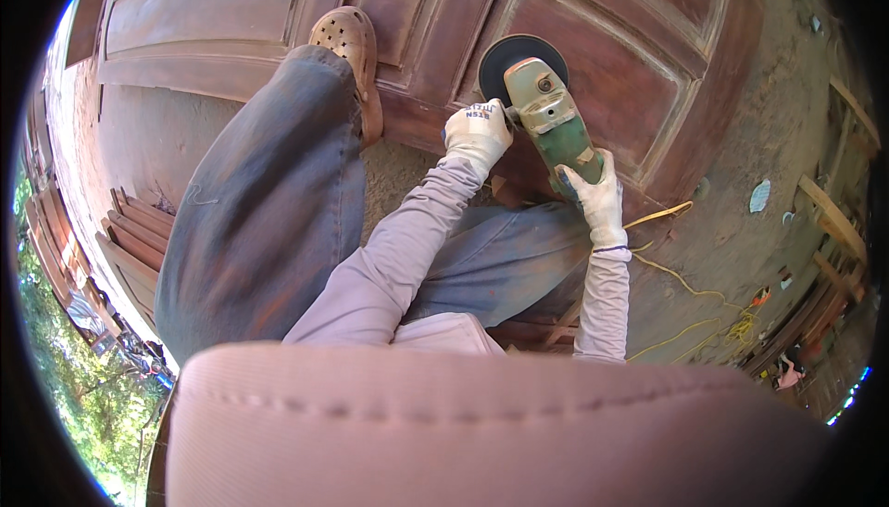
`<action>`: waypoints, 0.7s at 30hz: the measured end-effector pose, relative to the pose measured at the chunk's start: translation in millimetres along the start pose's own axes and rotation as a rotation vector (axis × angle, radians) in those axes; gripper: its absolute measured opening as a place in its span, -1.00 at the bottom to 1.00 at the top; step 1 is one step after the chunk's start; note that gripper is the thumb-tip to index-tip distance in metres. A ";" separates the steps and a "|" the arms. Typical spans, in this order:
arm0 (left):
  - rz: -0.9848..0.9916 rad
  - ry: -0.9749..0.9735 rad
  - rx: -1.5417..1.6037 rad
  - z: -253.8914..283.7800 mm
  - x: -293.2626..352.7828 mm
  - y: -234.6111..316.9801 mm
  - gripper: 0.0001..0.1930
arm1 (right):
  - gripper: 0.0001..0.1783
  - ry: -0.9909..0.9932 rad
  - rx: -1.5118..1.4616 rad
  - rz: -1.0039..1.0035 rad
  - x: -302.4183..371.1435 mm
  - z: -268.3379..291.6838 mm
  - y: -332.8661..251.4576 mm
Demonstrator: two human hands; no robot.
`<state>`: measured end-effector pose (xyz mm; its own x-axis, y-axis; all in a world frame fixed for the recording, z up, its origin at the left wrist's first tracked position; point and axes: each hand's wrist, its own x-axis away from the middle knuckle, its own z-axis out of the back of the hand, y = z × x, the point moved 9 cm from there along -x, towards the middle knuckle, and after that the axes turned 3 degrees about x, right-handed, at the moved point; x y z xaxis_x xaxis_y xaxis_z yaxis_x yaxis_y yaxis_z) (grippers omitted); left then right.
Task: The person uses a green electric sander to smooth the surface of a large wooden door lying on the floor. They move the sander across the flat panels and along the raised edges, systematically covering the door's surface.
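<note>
A green angle grinder (561,132) with a round black disc (500,60) is held between my two gloved hands, over a reddish-brown panelled wooden door (593,49). My left hand (477,135), in a white glove, is closed round the side handle beside the grinder's head. Around the rear of the green body wraps my right hand (599,197), also white-gloved. The disc lies over a recessed panel near its moulding; whether it touches the wood I cannot tell.
My foot in a brown clog (347,39) rests on the door at the left. A yellow cord (690,285) runs from near my right hand across the dirt floor (732,229). Wooden pieces (833,215) lie at the right; stacked boards (134,238) stand at the left.
</note>
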<state>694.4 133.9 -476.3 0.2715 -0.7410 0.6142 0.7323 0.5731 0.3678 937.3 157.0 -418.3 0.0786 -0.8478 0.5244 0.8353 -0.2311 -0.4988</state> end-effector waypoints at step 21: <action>-0.332 -0.247 0.017 -48.9 -10.6 127.2 -0.78 | -0.47 0.151 -0.505 -0.161 24.3 32.4 103.2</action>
<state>815.2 197.6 -470.1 -0.1371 -0.7815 0.6086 0.7436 0.3247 0.5844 1043.0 128.0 -434.7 -0.1384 -0.8333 0.5353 0.4628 -0.5322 -0.7089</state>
